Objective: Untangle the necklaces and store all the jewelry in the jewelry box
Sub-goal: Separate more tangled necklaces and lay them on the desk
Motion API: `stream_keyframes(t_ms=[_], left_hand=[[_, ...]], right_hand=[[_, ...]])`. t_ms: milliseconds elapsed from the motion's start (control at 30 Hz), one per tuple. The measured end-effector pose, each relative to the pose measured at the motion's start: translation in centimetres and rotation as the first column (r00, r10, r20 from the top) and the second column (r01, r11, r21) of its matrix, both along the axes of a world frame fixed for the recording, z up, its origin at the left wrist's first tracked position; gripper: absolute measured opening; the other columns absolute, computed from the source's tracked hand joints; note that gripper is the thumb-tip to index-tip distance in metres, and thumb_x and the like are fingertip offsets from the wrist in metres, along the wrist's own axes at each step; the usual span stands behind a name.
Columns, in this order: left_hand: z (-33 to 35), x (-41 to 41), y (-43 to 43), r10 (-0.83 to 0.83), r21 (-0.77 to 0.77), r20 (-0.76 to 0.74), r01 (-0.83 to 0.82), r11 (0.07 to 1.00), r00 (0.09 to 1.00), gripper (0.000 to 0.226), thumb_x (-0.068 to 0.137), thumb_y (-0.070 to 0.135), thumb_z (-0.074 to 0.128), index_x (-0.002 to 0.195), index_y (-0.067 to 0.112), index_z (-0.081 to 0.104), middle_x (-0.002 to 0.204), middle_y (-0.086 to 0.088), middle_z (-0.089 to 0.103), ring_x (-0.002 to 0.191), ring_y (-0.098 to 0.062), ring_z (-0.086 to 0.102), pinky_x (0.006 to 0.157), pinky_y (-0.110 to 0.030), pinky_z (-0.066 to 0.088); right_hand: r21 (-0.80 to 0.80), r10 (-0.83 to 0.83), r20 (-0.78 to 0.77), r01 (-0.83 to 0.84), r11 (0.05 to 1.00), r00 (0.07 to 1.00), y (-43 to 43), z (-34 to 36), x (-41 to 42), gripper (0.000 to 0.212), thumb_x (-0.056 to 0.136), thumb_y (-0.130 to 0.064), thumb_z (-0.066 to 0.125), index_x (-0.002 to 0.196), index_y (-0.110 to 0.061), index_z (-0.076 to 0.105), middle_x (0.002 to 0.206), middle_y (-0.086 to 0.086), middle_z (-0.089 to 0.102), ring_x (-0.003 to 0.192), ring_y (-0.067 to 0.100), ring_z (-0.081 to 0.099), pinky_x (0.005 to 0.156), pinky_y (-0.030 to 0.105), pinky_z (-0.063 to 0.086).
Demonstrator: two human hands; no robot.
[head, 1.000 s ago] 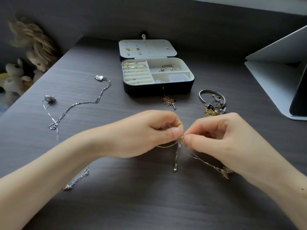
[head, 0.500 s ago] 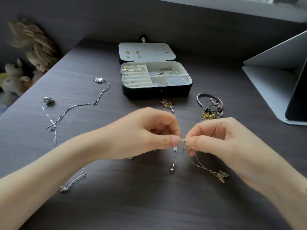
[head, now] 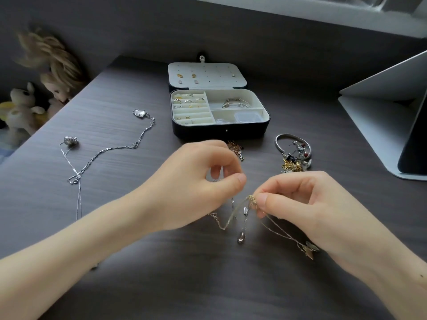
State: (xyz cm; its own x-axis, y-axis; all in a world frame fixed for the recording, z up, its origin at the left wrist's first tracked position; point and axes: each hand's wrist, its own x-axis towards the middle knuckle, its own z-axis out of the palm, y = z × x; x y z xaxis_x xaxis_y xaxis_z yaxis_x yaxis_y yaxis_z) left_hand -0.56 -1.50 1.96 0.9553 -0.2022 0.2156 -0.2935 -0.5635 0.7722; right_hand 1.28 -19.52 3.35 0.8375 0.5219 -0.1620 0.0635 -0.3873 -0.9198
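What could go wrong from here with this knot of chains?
The left hand and right hand both pinch the tangled thin gold and silver chains; pulling them apart may tighten the knot or snap a link. The dangling silver teardrop pendant could swing into another loop. The heap of gold jewellery beyond the right hand might get snagged.

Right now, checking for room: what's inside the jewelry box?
The jewelry box holds rings left, bangles back right, a clear case front right; anything beneath them is hidden.
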Motion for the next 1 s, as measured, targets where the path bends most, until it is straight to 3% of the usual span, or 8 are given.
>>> stream_keyframes(t_ms=[267,333,467,600,767,1000], left_hand=[[0.23,-0.36,-0.23,-0.007,-0.092,-0.178,-0.009,0.996,0.984,0.017,0.066,0.04,0.065,0.058,0.026,0.069,0.066,-0.005,0.06,0.05,-0.006,0.041,0.051,-0.017,0.028],[0.12,-0.26,-0.23,-0.013,-0.139,-0.196,-0.015,0.99,0.98,0.014,0.066,0.039,0.066,0.062,0.026,0.071,0.069,-0.008,0.062,0.05,-0.006,0.043,0.052,-0.019,0.031],[-0.16,-0.18,-0.27,-0.027,-0.192,-0.201,-0.012,0.981,0.979,0.01,0.065,0.035,0.067,0.07,0.028,0.073,0.07,-0.011,0.063,0.058,-0.021,0.049,0.055,-0.023,0.037],[-0.11,-0.27,-0.31,-0.047,-0.195,-0.194,0.008,0.981,0.98,0.01,0.066,0.033,0.068,0.07,0.027,0.074,0.069,-0.007,0.06,0.055,-0.011,0.046,0.053,-0.02,0.035],[0.22,-0.45,-0.4,-0.077,-0.185,-0.151,0.049,0.982,0.986,0.008,0.067,0.027,0.069,0.065,0.021,0.074,0.063,0.007,0.057,0.047,-0.003,0.043,0.049,-0.009,0.029],[-0.19,-0.65,-0.73,-0.044,-0.041,0.032,0.046,0.998,0.998,0.006,0.07,0.022,0.069,0.067,0.021,0.074,0.067,0.012,0.057,0.061,-0.005,0.05,0.057,-0.007,0.031]], right_hand=[[0.049,-0.036,0.05,0.033,0.998,0.998,0.05,-0.19,-0.16,0.014,0.081,-0.022,0.07,0.067,-0.024,0.073,0.068,0.008,0.068,0.06,0.011,0.055,0.056,0.017,0.041],[0.05,-0.032,0.063,0.029,0.998,0.998,0.02,-0.28,-0.19,0.013,0.082,-0.025,0.071,0.069,-0.025,0.073,0.068,0.008,0.068,0.061,0.011,0.056,0.056,0.017,0.042],[0.057,-0.019,0.07,0.015,0.998,0.997,-0.12,-0.45,-0.13,0.017,0.072,-0.032,0.061,0.071,-0.022,0.074,0.067,-0.001,0.07,0.061,0.005,0.06,0.059,0.016,0.045],[0.032,-0.017,0.097,0.014,0.999,0.995,-0.13,-0.6,-0.11,0.018,0.071,-0.035,0.06,0.071,-0.024,0.074,0.069,0.011,0.069,0.061,0.024,0.058,0.056,0.036,0.045],[0.037,-0.019,0.071,0.017,0.999,0.997,-0.19,-0.4,-0.15,0.012,0.071,-0.035,0.074,0.064,-0.025,0.073,0.067,0.009,0.069,0.057,0.011,0.055,0.055,0.021,0.042],[0.046,-0.034,0.052,0.032,0.998,0.998,-0.23,-0.34,-0.08,0.011,0.07,-0.023,0.065,0.064,-0.024,0.074,0.066,0.012,0.067,0.057,0.011,0.054,0.055,0.023,0.042]])
